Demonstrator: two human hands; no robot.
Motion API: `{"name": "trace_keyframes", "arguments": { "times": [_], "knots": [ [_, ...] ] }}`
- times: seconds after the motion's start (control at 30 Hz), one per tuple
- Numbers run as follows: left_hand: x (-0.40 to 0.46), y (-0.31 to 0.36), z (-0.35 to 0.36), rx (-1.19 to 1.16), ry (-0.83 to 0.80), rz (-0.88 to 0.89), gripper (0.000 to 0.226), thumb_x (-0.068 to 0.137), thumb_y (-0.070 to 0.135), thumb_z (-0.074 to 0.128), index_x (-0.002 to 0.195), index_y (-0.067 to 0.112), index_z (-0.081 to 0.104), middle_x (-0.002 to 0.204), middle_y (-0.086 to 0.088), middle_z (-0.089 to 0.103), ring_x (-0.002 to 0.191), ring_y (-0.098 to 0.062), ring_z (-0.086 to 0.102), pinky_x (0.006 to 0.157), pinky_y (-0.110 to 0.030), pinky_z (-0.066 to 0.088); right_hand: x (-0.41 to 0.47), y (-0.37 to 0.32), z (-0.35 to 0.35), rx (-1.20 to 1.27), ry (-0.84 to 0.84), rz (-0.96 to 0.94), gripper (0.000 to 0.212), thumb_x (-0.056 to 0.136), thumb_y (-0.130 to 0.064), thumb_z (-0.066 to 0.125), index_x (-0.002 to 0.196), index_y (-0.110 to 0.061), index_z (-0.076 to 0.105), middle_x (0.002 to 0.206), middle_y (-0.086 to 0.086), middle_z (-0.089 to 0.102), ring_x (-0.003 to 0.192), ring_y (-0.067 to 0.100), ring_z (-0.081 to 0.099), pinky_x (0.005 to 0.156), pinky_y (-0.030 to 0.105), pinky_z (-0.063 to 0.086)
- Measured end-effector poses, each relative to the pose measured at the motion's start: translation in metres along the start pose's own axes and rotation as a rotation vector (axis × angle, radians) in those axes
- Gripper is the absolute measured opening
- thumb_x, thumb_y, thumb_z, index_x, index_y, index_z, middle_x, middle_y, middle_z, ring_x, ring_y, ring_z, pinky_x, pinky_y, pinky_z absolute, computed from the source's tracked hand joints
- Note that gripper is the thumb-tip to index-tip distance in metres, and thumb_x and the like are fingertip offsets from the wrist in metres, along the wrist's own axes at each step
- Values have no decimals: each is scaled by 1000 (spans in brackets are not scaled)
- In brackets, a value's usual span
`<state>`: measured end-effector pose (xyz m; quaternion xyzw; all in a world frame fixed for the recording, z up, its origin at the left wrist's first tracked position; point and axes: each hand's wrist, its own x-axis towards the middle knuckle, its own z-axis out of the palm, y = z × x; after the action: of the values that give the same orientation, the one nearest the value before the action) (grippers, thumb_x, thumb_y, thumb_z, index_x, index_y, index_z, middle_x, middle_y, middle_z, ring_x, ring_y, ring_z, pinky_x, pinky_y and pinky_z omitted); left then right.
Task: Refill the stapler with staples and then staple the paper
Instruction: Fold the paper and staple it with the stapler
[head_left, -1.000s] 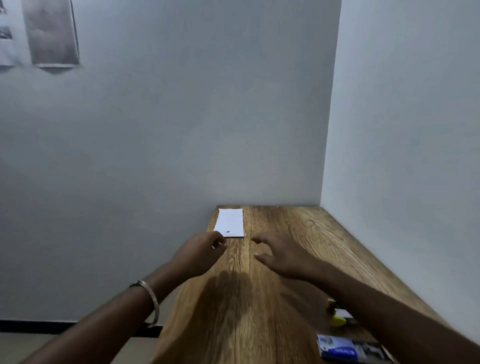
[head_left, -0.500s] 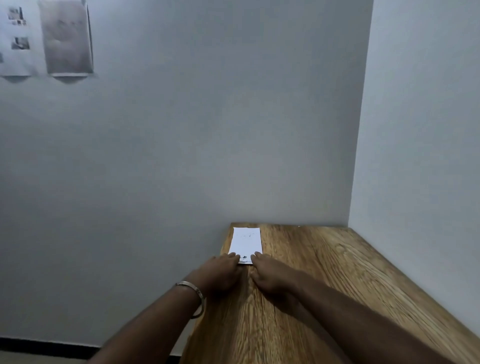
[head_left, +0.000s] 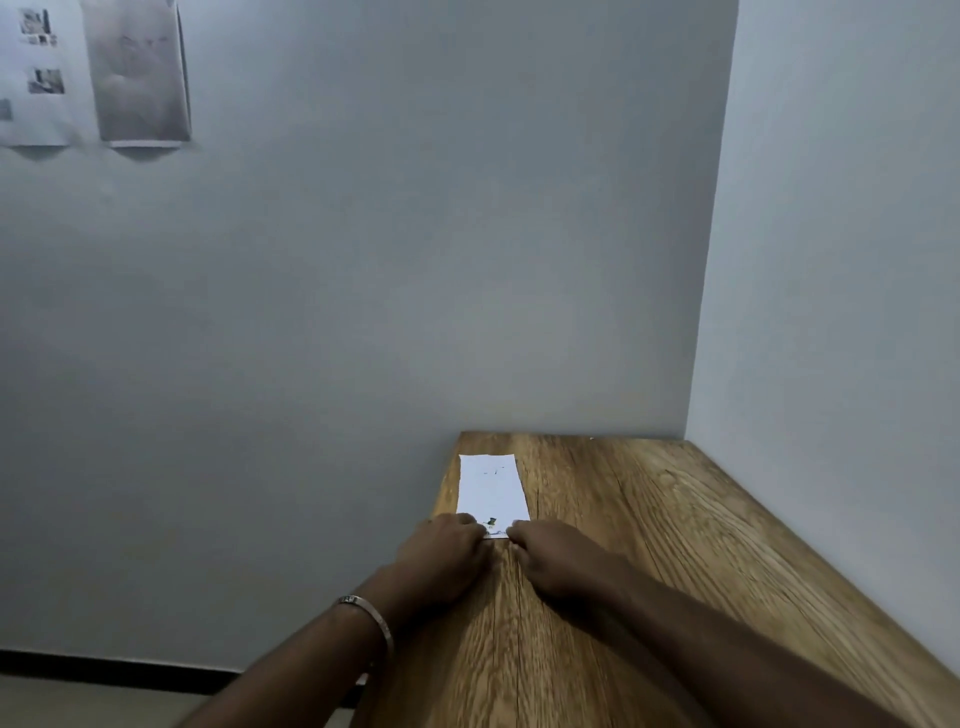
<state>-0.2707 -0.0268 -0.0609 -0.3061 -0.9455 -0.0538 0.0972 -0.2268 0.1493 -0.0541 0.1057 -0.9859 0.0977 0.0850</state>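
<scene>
Since the earlier frame, both hands are seen pressed closer onto the near end of the narrow white paper slip (head_left: 491, 491), which is laid lengthwise by the left edge of the wooden table (head_left: 649, 545). The left hand (head_left: 444, 556) and right hand (head_left: 558, 558) are curled over its near corners; whether the slip is pinched cannot be told. A metal bangle (head_left: 371, 616) is worn on the left wrist.

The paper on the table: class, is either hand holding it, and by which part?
Both the left hand and right hand have fingertips on the paper at its near edge; pinching or merely pressing cannot be told.
</scene>
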Motion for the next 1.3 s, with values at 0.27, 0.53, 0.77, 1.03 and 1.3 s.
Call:
{"name": "trace_keyframes", "arguments": {
  "times": [0.27, 0.53, 0.77, 1.03, 1.3],
  "knots": [
    [-83, 45, -15, 32, 46, 25, 46, 102, 44, 29, 118, 20, 66, 123, 1, 66, 105, -17, 61, 93, -41, 51, -91, -28, -21, -37, 14, -55, 27, 101, -29, 44, 112, -15, 65, 111, 4, 70, 86, 18, 60, 69, 28, 37],
    [-162, 80, -34, 2, 107, 80, 40, 101, 45, 34, 122, 29, 64, 126, 13, 64, 112, -8, 58, 92, -31, 41, -182, -67, -35, -158, 50, -104, 19, 99, -25, 48, 97, -15, 64, 94, 7, 67, 82, 23, 62, 64, 33, 44],
    [-180, 89, -48, -52, 100, 82, 33, 98, 44, 46, 122, 31, 65, 128, 15, 64, 112, -7, 59, 89, -27, 44, -189, -69, -39, -221, 73, -171, 18, 89, -7, 52, 78, -16, 62, 78, 6, 61, 71, 23, 56, 54, 28, 31],
    [-173, 83, -52, -83, 31, 75, 25, 96, 28, 57, 118, 34, 69, 127, 11, 62, 108, -7, 60, 86, -24, 52, -179, -55, -37, -90, 130, -226, 17, 87, -16, 68, 100, -22, 76, 100, -3, 75, 90, 14, 68, 70, 22, 50],
    [-176, 83, -55, -78, 19, 89, 32, 96, 43, 55, 122, 30, 66, 127, 9, 62, 105, -8, 61, 84, -26, 53, -180, -55, -43, -141, 113, -291, 17, 95, -26, 59, 108, -22, 69, 99, 2, 71, 86, 18, 64, 73, 34, 53]
  ]
}}
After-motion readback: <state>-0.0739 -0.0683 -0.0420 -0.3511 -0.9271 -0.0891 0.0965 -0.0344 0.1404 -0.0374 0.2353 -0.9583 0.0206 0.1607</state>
